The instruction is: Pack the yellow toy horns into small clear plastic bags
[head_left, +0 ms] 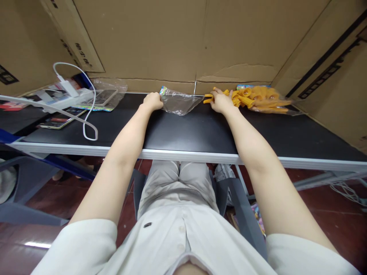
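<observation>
My left hand [153, 101] is closed on the left end of a clear plastic bag [180, 103], beside its small colourful header. The bag looks flat and lies over the black tabletop. To the right, my right hand [221, 101] has its fingers around some yellow plastic pieces [237, 100], with narrow tips sticking out to its left. Just beyond it, more yellow pieces with round hollow ends rest in an open-looking clear bag [266, 100]. The palm hides how many pieces the right hand grips.
On the left are a white power strip [67, 100] with a looping white cable [94, 97], a phone [61, 119] and another clear bag [117, 93]. Cardboard walls [172, 38] enclose the black table [186, 131] at the back and sides. A metal edge [189, 154] runs along its front.
</observation>
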### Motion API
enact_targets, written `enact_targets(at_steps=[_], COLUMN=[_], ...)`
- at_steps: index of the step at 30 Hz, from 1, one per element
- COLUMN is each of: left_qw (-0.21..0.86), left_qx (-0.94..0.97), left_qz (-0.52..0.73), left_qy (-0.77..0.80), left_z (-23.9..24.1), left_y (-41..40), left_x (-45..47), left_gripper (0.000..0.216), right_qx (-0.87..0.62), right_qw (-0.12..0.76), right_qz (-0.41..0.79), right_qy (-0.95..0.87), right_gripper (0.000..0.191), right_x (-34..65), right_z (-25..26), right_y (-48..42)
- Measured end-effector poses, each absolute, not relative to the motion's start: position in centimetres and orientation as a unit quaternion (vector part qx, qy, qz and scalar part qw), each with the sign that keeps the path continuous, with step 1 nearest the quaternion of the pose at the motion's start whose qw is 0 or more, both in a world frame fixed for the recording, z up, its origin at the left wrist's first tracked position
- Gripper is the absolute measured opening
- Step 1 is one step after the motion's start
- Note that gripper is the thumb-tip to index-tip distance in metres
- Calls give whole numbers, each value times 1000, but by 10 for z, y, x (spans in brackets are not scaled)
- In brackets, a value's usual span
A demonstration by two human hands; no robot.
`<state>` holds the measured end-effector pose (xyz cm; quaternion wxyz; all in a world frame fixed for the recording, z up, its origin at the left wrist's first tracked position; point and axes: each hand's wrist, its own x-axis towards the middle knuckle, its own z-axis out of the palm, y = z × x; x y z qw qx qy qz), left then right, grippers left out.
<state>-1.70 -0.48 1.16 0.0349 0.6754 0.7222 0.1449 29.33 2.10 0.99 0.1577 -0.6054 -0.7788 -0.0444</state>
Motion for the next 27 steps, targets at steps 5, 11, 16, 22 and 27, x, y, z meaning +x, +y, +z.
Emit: enact_targets(at_steps=[5,11,16,22,27], left_qw=[30,21,-8,-44,-12], left_qx=[640,626,615,632,643], left_qz=[100,32,53,64,31], left_qy=[762,779,787,771,765], left_z=[14,15,3,-3,2], left_y=[-6,-2,1,-4,-6], left_x=[-21,-22,-21,-20,-17], left_gripper=[65,71,72,77,70], right_qx=[-609,-633,-636,-665,-642], right_qw=[170,148,153,120,198], right_qz=[-49,-60,-90,-116,-79], right_qy=[-773,-757,-751,-728,-737], right_gripper=[75,72,60,48,31], right_x=[295,295,294,288,292], right_z=[7,9,9,11,10], right_y=[23,23,25,21,32])
